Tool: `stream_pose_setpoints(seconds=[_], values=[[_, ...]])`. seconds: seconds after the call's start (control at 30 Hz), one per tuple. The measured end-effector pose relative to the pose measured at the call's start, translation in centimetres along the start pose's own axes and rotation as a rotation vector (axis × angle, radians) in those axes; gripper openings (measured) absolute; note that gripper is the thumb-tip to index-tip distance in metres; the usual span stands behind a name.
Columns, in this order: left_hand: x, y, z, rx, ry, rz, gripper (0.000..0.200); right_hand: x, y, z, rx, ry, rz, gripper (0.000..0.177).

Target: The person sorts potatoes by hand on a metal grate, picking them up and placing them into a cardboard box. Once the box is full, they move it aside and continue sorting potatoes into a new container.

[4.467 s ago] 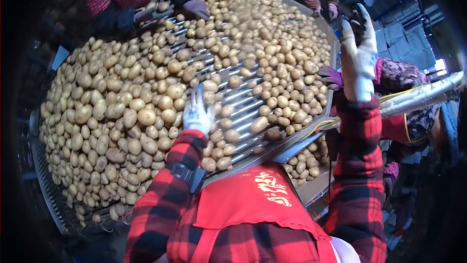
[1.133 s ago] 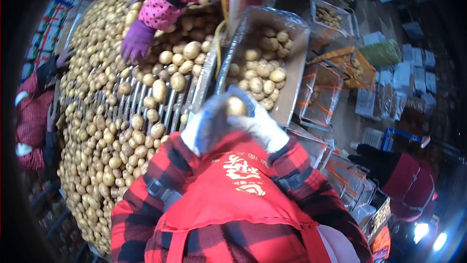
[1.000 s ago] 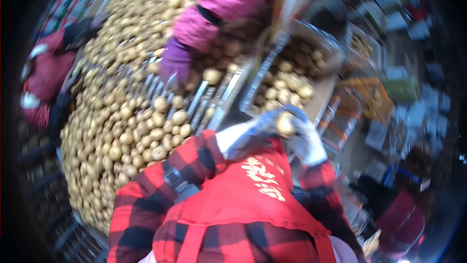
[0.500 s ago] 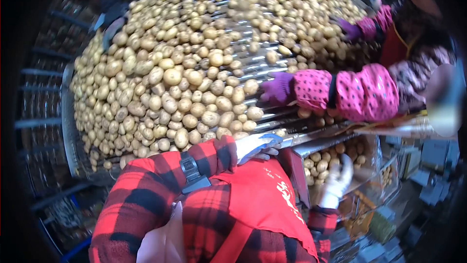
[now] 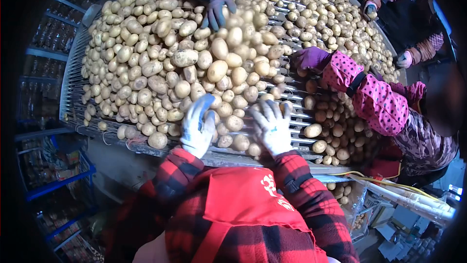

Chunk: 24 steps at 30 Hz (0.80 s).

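Note:
Pale potatoes (image 5: 146, 68) lie heaped across a slatted metal sorting table (image 5: 299, 117). My left hand (image 5: 198, 126), in a white glove with blue fingers, is at the near edge of the heap, its fingers apart and up against several potatoes. To its right, my right hand (image 5: 272, 127) in a white glove is spread over the bars, its fingertips beside the potatoes there. No potato shows clearly gripped in either hand. A few potatoes lie between my two hands, close to the front edge. Some potatoes beyond my hands are blurred by motion.
A co-worker's grey-gloved hand (image 5: 219, 9) reaches over the heap from the far side. At the right, another person's purple-gloved hand (image 5: 313, 59) touches the potatoes. A third person's hands are at the far right. Potatoes fill a box (image 5: 341, 190) below the table's edge.
Both my hands have moved to the heap's near edge, the right from the potato box, the left from the table's edge. The grey-gloved hand reaches further in. My view has shifted.

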<state>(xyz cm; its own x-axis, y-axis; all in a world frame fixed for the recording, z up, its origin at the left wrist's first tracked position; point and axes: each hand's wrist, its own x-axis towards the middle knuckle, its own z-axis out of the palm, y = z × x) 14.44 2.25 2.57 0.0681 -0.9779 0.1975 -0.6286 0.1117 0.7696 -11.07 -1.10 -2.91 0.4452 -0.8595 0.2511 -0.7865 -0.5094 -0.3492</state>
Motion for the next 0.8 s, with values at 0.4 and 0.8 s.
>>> stream_pose_setpoints(seconds=[0.4,0.8], values=[[15.0,-0.8,9.7,0.51,-0.171,0.102,0.046,-4.7,4.8,-6.8,0.15,0.228,0.398,0.048],[8.9,5.9,11.7,0.173,-0.46,0.357,0.053,-9.5,4.4,-5.9,2.428,0.177,1.008,0.061]])
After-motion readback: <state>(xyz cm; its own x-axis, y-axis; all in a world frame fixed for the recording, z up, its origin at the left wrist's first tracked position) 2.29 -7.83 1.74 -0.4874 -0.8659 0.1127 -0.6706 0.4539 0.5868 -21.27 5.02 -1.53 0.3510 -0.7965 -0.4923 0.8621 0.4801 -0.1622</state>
